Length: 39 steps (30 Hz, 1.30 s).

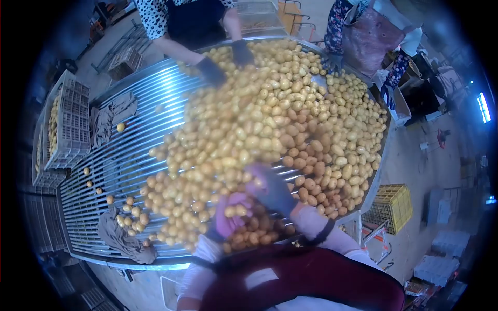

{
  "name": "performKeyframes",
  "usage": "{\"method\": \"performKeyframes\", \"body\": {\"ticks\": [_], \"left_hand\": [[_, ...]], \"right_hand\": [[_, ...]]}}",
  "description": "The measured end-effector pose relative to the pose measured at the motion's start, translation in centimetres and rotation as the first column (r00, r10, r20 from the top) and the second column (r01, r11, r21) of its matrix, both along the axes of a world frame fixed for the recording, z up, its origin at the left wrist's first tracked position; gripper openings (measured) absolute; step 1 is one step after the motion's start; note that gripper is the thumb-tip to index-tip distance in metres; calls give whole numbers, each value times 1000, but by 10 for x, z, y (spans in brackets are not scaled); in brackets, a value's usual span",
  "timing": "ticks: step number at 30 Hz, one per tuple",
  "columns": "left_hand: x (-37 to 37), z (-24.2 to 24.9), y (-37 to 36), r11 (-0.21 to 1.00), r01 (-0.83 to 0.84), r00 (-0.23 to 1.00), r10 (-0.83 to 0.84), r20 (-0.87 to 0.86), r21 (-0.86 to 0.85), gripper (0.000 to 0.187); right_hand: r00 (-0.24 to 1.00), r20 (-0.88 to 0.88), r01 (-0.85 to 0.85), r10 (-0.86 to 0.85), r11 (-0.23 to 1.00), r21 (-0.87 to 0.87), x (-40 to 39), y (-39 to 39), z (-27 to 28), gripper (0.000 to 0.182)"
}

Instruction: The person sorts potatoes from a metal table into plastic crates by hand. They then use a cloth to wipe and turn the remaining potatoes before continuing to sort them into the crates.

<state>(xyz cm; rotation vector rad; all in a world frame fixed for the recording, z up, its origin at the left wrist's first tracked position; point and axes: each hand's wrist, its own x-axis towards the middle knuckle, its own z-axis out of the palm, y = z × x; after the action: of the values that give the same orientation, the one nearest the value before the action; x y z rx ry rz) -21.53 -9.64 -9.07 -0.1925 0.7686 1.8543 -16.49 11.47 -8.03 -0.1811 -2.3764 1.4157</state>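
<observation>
Small yellow potatoes (244, 122) lie in a wide heap on a metal slatted sorting table (148, 119). Close to the near edge, my left hand (231, 216), in a pinkish glove, curls around a couple of potatoes (236, 210). My right hand (273, 191), in a grey glove with pink at the fingers, is just to its right and above it, over the slats. Motion smears its fingers, and a pale potato seems to touch them. Browner potatoes (306, 150) lie to the right of my hands, with more of them (253, 234) in shadow below.
Across the table, one person's gloved hands (211, 71) reach into the heap; another person's gloved hand (332, 63) rests at the right rim. Grey cloths (122, 241) and loose potatoes lie on the left slats. Crates (67, 122) stand left, a yellow crate (388, 207) right.
</observation>
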Motion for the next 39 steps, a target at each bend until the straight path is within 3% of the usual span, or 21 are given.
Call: {"method": "performKeyframes", "body": {"ticks": [1, 3, 6, 8, 10, 12, 14, 16, 18, 19, 20, 23, 25, 26, 30, 32, 33, 36, 39], "left_hand": [[1, -4, -3, 1000, 19, 999, -18, -43, 17, 48], [1, -12, -12, 997, 61, 990, -54, -131, 47, 44], [-1, 3, -7, 991, -35, 999, 40, 34, -129, 34], [-6, -3, -9, 986, 69, 917, -122, -380, -152, 28], [-11, -6, -7, 998, 15, 993, -22, 120, 58, 25], [-11, -30, -2, 987, 29, 938, -81, -336, -156, 32], [-5, -41, 1, 981, -9, 931, -62, -360, -192, 40], [-5, 0, 20, 996, -55, 998, 57, 24, -75, 46], [0, 12, 29, 991, 3, 976, -33, -218, -135, 54], [-2, 18, 33, 997, 21, 993, -30, -117, -79, 53], [-2, 20, 33, 999, 35, 999, -35, -11, -27, 53], [-7, 18, 25, 988, 154, 985, -155, -74, -16, 48], [-9, 14, 19, 997, 79, 997, -78, 27, -19, 44], [-9, 12, 14, 999, 37, 996, -35, 78, -24, 42], [-17, 0, 2, 987, -152, 982, 157, 109, -49, 40], [-20, -10, -5, 964, -263, 946, 265, 185, -34, 39], [-23, -18, -10, 975, -220, 959, 217, 184, -2, 38], [-17, -33, -14, 973, -227, 970, 231, 73, -49, 41], [-16, -37, -12, 965, -259, 960, 262, 98, -38, 43]], "right_hand": [[997, -38, 74, -74, 997, -14, -17, 13, -8, 43], [984, -38, 175, -171, 957, 230, -56, 55, -30, 44], [970, -39, 233, -239, 876, 422, -93, 85, -56, 44], [959, -8, 254, -284, 845, 471, -102, 83, -70, 44], [958, 57, 213, -282, 828, 519, -94, 79, -82, 39], [963, 146, 102, -226, 809, 580, -72, 70, -90, 30], [968, 156, 98, -199, 864, 495, -44, 54, -96, 25], [971, 65, 207, -229, 948, 241, -12, 29, -77, 23], [978, 181, 90, -102, 993, 74, 17, 7, -18, 33], [972, 233, 27, -23, 999, -17, 25, 1, 8, 38], [994, 105, -18, 8, 996, 91, 27, -3, 22, 40], [992, -124, 51, -13, 951, 306, 17, -3, 27, 45], [974, -78, 228, -214, 925, 303, -2, 20, -19, 48], [952, -39, 287, -304, 840, 460, -12, 37, -48, 51], [916, 158, 175, -368, 723, 668, -39, 120, -63, 53], [914, 41, 205, -403, 547, 812, -57, 139, -74, 50], [899, 6, 213, -438, 449, 868, -70, 148, -76, 47], [865, 14, 264, -501, 479, 837, -95, 189, -91, 46], [746, 43, 334, -664, 430, 838, -114, 239, -93, 43]]}}
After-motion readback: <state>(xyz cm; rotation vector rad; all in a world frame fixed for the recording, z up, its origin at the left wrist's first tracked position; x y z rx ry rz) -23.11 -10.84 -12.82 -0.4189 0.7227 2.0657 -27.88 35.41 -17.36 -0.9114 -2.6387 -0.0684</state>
